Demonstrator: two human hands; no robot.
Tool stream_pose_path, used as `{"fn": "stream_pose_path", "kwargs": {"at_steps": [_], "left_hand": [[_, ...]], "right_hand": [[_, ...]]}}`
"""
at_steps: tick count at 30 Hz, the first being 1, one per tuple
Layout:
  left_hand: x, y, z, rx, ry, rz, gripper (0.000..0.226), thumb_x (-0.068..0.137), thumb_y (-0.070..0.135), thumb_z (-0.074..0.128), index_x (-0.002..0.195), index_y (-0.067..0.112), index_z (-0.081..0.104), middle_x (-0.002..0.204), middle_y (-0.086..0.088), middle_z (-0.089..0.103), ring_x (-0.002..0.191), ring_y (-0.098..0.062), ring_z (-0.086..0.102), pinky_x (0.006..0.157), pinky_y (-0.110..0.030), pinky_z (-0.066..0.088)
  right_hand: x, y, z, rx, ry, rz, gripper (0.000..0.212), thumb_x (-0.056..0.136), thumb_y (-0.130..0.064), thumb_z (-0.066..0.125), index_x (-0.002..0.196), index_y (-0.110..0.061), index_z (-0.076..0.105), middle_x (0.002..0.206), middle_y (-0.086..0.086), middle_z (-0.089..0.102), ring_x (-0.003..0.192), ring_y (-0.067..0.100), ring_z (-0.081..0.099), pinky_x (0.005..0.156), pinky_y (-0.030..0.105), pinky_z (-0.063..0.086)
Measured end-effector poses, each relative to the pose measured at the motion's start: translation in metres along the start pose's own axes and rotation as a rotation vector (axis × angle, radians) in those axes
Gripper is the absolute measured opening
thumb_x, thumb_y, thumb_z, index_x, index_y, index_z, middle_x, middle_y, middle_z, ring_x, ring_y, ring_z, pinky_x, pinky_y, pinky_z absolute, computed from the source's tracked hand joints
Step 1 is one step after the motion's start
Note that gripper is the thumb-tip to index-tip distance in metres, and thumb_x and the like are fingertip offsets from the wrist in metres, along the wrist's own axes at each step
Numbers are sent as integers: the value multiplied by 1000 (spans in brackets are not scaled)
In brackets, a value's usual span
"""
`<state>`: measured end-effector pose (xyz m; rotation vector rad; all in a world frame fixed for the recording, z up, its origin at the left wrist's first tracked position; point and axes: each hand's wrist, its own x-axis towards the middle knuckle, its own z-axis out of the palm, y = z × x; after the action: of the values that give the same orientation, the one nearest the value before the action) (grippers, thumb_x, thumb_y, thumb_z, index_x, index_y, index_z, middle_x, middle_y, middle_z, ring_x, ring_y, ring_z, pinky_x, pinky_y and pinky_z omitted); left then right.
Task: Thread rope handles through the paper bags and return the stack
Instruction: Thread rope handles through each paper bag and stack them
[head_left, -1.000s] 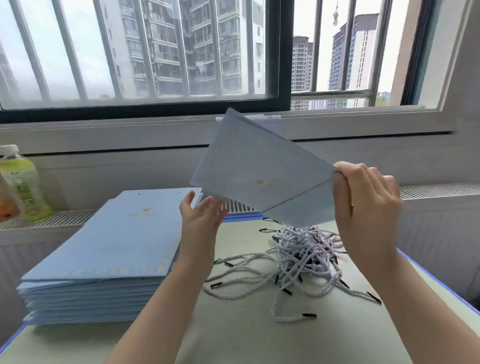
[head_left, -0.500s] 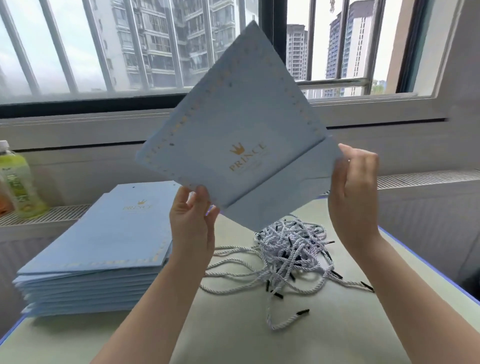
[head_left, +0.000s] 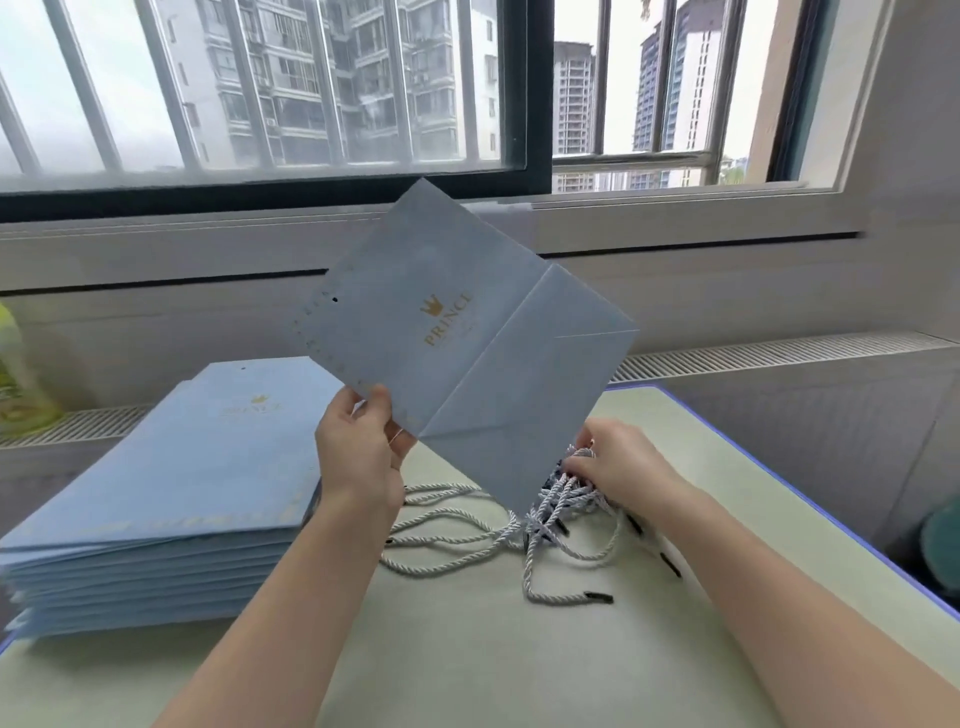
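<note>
- A pale green table (head_left: 467, 649) with a blue edge stood before a barred window (head_left: 270, 88) looking onto tower blocks.
- Above the table, the left hand (head_left: 363, 452) held one flat blue paper bag (head_left: 457, 343) tilted in the air, thumb on its printed front and fingers curled behind its lower edge; those fingers were hidden by the paper.
- The bag showed a gold crown and lettering, with one small punched hole visible near its upper left border.
- On the table's left side lay the stack of blue bags (head_left: 171, 499); its near corner was cut off by the frame edge.
- Behind the held bag's lower corner, the pile of white rope handles (head_left: 561, 509) lay on the table, partly covered by the bag.
- The right hand (head_left: 618, 462) rested on that pile, fingers curled into the ropes; I cannot tell whether it pinched a single one.
- Left of the table, a greenish bottle (head_left: 15, 374) was blurred and cropped.
</note>
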<state>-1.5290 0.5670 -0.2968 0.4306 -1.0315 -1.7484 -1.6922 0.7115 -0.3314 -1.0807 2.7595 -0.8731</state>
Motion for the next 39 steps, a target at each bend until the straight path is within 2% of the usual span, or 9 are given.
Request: {"fn": "stream_pose_path", "kwargs": {"at_steps": [5,11,14,18,21,27,32,36,39], "left_hand": [[3,-3,-2,78,93,-29,19,98,4,45,91,12,61,86,0,64,73,-13,62,58,-23,55],[1,-5,1,157,176,-41,30,97,3,41,72,15,53,75,1,56,68,-15,53,68,-30,45],[2,-7,-2,210,231,-48,31,94,0,39,66,12,43,67,-3,43,59,-17,42,58,-29,34],[3,-9,-6,451,211,-28,34,93,0,36,62,12,28,62,-4,28,57,-20,28,53,-26,25],[-5,-10,0,592,78,-35,37,90,-5,35,60,12,24,59,-4,26,53,-19,24,43,-19,24],[-6,-49,-2,721,-39,-139,14,84,1,35,83,13,41,73,-10,40,64,-21,37,55,-33,33],[-22,-42,9,1131,-54,-47,33,87,-3,45,117,4,33,120,-19,41,111,-34,40,94,-41,34],[-33,-46,9,1198,-438,333,80,89,29,62,150,13,13,153,-3,21,142,-17,15,110,-21,11],[-44,-45,20,954,-713,301,62,86,29,66,141,23,37,136,15,43,130,-3,36,98,-9,23]], "right_hand": [[7,8,-13,464,192,1,16,81,-6,61,67,-11,65,59,-3,56,55,10,48,59,25,42],[6,8,-45,1056,307,18,22,89,3,55,82,-15,66,68,-6,66,56,-1,60,64,14,49],[4,7,-56,1083,489,-40,11,89,2,57,92,-4,66,71,-1,65,57,-1,61,63,13,50],[-8,0,-74,1060,563,-227,16,91,-7,58,89,-21,66,80,-5,67,74,-1,62,67,10,45],[-17,-10,-78,965,517,-392,14,88,-14,58,94,-23,66,91,-2,68,92,10,63,83,16,46],[-31,-34,-70,899,379,-553,21,86,-15,53,103,-19,64,93,0,68,98,11,62,87,18,44],[-38,-45,-70,1233,114,-550,27,85,-14,52,110,-13,62,100,1,64,113,20,56,96,41,43],[-45,-55,-66,1400,-214,-561,34,86,-13,48,118,-8,58,108,7,62,123,26,50,101,46,39],[-49,-62,-57,1408,-455,-620,38,87,-14,54,125,-7,55,115,8,61,125,25,47,104,48,37]]}}
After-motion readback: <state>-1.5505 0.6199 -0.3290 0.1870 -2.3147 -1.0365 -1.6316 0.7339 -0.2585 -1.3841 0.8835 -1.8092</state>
